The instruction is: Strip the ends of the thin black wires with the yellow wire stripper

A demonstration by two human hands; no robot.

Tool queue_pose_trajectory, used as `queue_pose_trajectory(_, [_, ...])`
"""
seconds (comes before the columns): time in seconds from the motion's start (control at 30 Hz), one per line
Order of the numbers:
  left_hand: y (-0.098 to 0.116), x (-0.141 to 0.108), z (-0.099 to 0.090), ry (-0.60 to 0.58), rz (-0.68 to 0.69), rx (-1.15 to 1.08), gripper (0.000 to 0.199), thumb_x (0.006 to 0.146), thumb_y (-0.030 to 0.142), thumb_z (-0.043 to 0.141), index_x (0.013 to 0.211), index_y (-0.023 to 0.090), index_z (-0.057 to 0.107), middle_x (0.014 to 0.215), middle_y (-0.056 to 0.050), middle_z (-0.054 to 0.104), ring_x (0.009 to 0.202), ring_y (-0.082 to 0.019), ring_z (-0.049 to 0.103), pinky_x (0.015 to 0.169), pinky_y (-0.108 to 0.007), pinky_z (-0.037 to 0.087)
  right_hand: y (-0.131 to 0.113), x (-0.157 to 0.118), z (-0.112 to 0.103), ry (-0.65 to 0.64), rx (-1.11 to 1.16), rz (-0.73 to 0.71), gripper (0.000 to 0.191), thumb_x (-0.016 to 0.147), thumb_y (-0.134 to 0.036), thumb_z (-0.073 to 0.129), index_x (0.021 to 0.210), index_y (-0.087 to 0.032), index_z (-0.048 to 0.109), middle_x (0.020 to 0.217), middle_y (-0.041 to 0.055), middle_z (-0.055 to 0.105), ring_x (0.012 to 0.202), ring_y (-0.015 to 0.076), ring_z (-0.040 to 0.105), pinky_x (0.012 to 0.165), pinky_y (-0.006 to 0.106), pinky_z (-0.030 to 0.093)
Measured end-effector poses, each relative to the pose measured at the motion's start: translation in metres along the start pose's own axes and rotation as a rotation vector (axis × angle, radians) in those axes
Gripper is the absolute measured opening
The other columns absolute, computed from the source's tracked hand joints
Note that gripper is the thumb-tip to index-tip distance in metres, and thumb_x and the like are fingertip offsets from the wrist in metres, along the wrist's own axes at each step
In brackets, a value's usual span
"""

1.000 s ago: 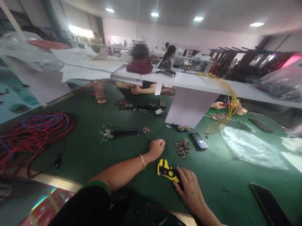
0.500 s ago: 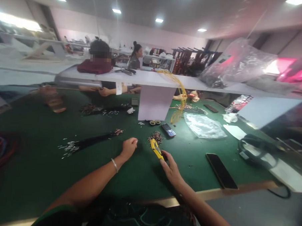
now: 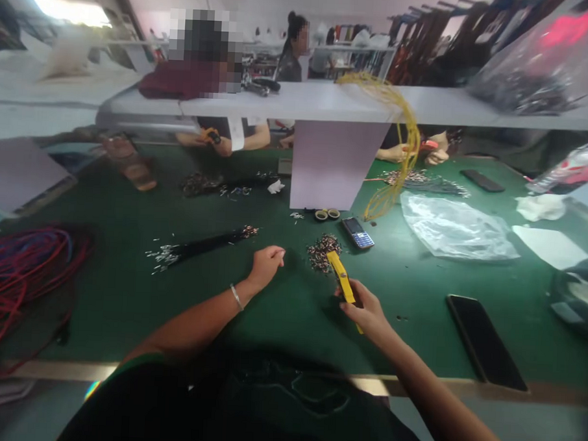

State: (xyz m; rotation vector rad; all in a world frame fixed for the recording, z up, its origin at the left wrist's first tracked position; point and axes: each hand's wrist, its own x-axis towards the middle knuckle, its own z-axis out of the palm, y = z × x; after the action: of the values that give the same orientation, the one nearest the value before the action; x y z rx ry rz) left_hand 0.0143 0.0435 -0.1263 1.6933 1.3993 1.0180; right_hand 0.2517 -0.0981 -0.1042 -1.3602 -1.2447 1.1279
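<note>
My right hand (image 3: 365, 309) is wrapped round yellow crimping pliers (image 3: 344, 281), whose far end overlaps the right side of a pile of small metal terminals (image 3: 323, 253). My left hand (image 3: 266, 266) is closed, its thumb and fingertips pressed together just left of the pile. Anything between those fingers is too small to make out. Left of that hand, a bundle of short black wires (image 3: 208, 244) lies on the green table (image 3: 280, 324), with bright metal tips at the left end and coppery ones at the right.
A keypad phone (image 3: 358, 234) and two small round rolls (image 3: 327, 214) lie behind the pile. A dark smartphone (image 3: 486, 343) rests at right, red cables (image 3: 23, 280) at left. Yellow wires (image 3: 409, 138) hang from the white shelf (image 3: 440, 106). Beyond it, co-workers' hands (image 3: 223, 144) handle tools.
The view has tilted down and shifted, bringing more of the red cables in. The pliers have moved from the pile's near side to its right side. My left hand stays closed beside it.
</note>
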Motion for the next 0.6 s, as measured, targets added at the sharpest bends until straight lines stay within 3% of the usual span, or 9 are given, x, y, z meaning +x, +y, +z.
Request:
queue_pose_trajectory(0.13, [0.008,-0.004,-0.001,0.001,-0.035,-0.035,0.021,0.077,0.029,0.053,0.068,0.016,0.067,0.054,0.002,0.061,0.05,-0.01,0.048,0.055,-0.022,0.04,-0.015,0.009,-0.004,-0.051,-0.023,0.03,0.037,0.06,-0.02,0.056,0.096,-0.018,0.06,0.091,0.005,0.065,0.083,0.0222,0.06,0.078,0.035,0.048])
queue_pose_trajectory(0.3, [0.028,-0.011,-0.005,-0.011,-0.072,-0.074,0.021,0.077,0.029,0.055,0.071,0.015,0.068,0.054,0.002,0.062,0.046,-0.009,0.044,0.05,-0.021,0.037,-0.022,0.021,-0.006,-0.052,0.168,0.078,0.032,0.057,-0.019,0.058,0.089,-0.019,0.06,0.083,0.0025,0.063,0.072,0.0191,0.059,0.07,0.033,0.049])
queue_pose_trajectory(0.6, [0.069,-0.021,-0.009,-0.056,-0.126,-0.138,0.02,0.078,0.029,0.057,0.074,0.015,0.07,0.055,0.001,0.062,0.039,-0.006,0.036,0.04,-0.02,0.031,-0.025,0.04,0.017,-0.101,0.448,0.135,0.036,0.054,-0.014,0.058,0.09,-0.017,0.063,0.08,0.0034,0.064,0.07,0.02,0.06,0.067,0.034,0.049])
